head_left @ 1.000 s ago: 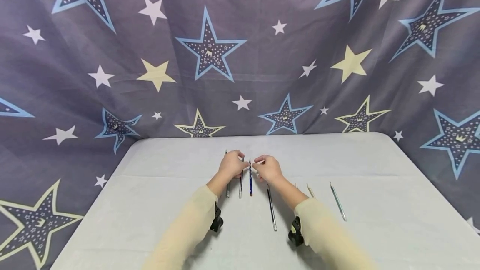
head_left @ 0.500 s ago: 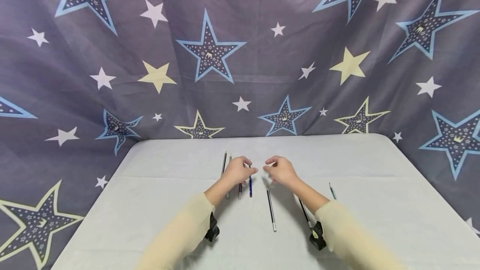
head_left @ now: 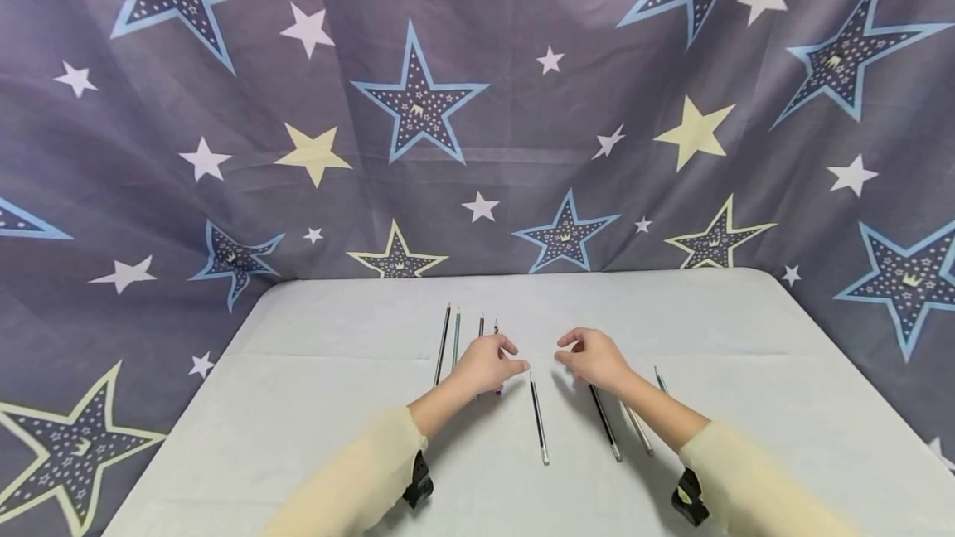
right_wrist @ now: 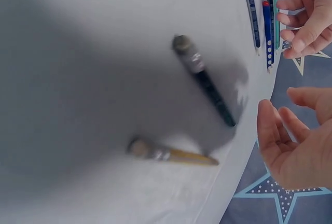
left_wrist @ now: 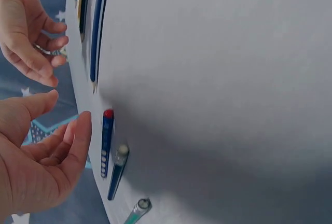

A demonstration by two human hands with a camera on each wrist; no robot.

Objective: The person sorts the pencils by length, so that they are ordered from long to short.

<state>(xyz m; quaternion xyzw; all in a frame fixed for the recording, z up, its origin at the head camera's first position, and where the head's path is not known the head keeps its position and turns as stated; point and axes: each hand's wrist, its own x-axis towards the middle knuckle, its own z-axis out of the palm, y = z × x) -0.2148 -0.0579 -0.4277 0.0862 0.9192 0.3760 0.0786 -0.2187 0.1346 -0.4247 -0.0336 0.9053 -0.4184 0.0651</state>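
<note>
My left hand (head_left: 488, 365) hovers over the lower parts of the left group of pencils, holding nothing, its fingers loosely bent. Its fingertips are near the tip of a dark blue pencil (head_left: 539, 421) that lies by itself in the middle. Beneath that hand is a blue pencil with a red end (left_wrist: 107, 143). My right hand (head_left: 594, 359), likewise with nothing in it, is above the top of a black pencil (head_left: 606, 428). Beside that one lies a yellow pencil (right_wrist: 184, 156), partly hidden by the right forearm in the head view.
Left of the hands lie a black pencil (head_left: 443, 346) and a teal pencil (head_left: 457, 334), lower ends covered by the left arm. Another teal pencil (head_left: 661, 379) shows past the right forearm. A star-patterned cloth (head_left: 477, 106) hangs behind the white table (head_left: 336, 313).
Both hands have come nearer and shifted right, away from the blue pencil, and the gap between them has grown. The left group of pencils is more exposed at its tips.
</note>
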